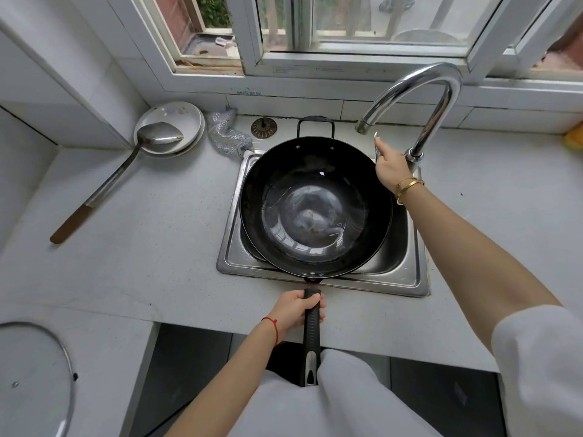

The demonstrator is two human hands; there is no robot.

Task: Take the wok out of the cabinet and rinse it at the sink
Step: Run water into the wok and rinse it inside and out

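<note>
A black wok point(315, 171) sits over the steel sink point(410, 279), covering most of the basin. A shallow pool of water lies in its bottom. My left hand point(298, 310) grips the wok's long black handle at the counter's front edge. My right hand point(389, 167) rests on the lever at the base of the chrome faucet point(438, 102), with the forefinger stretched along it. The faucet spout ends just beyond the wok's far right rim. No water runs from it.
White plates point(186, 121) with a long-handled metal ladle point(126, 171) stand on the counter at the back left. A steel scourer point(228, 134) and a sink strainer point(263, 127) lie behind the sink. A glass lid point(34, 376) lies at the front left. A yellow sponge point(574, 140) sits far right.
</note>
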